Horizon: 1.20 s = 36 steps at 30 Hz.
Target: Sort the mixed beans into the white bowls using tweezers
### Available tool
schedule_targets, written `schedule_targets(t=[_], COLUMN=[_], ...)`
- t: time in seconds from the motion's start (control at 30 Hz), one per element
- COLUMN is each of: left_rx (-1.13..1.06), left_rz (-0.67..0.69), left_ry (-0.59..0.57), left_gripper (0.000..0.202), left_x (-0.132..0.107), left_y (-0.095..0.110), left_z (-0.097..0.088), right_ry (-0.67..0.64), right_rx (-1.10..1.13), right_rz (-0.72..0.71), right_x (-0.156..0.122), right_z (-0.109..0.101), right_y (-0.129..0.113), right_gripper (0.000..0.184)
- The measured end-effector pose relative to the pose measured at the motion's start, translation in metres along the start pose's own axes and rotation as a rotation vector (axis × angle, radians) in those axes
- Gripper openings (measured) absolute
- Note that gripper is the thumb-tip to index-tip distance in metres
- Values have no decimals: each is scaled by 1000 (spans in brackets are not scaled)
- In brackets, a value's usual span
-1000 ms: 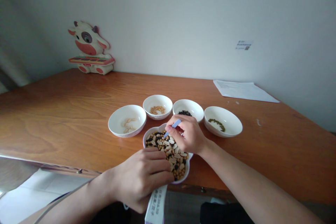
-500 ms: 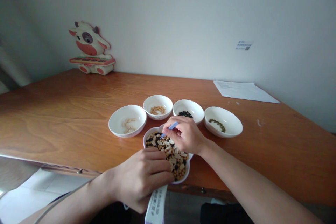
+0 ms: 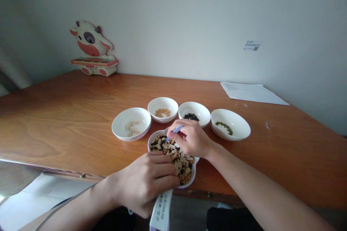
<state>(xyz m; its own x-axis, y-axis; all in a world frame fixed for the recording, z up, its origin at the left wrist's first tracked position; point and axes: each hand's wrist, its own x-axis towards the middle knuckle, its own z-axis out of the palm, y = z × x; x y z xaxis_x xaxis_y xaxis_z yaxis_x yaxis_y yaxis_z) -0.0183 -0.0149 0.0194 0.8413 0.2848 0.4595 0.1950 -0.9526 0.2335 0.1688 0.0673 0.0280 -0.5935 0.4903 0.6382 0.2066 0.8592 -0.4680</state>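
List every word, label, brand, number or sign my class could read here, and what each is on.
White label beside the left hand: two printed lines, apparently ending "子"; the rest is too blurred to quote.
Wall sticker: small print and a square code, unreadable.
Papers on the table: faint print, unreadable.
No other text is legible.

A cow-shaped toy keyboard (image 3: pixel 93 48) stands at the far left of the wooden counter (image 3: pixel 54 126), against the pale wall (image 3: pixel 173 25). White paper sheets (image 3: pixel 252 92) lie far right, below a printed sticker (image 3: pixel 252 46) on the wall. Whitish smudges (image 3: pixel 268 125) mark the counter's right side.
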Motion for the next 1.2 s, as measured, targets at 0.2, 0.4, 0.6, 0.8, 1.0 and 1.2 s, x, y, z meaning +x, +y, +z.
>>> schedule_targets(t=[0.2,0.4,0.6,0.8,1.0,1.2], left_rx=[-2,-3,-9,-33,3,20], left_rz=[10,34,-7,-8,-2,7], left_ry=[10,68,172,183,178,194], left_gripper=[23,24,22,27,22,22], left_x=[1,3,2,-6,-7,-9], left_y=[0,1,0,-5,-6,-6], left_z=[-1,-4,-16,-16,-12,-11], right_ry=[44,101,198,201,154,173], right_rx=[-14,-23,-13,37,40,16], right_rz=[-17,-27,32,89,20,-35], right_x=[0,0,0,0,-1,0], right_z=[0,-1,-11,-14,-13,-14], right_y=[0,0,3,7,12,14], right_gripper=[17,18,20,24,23,22])
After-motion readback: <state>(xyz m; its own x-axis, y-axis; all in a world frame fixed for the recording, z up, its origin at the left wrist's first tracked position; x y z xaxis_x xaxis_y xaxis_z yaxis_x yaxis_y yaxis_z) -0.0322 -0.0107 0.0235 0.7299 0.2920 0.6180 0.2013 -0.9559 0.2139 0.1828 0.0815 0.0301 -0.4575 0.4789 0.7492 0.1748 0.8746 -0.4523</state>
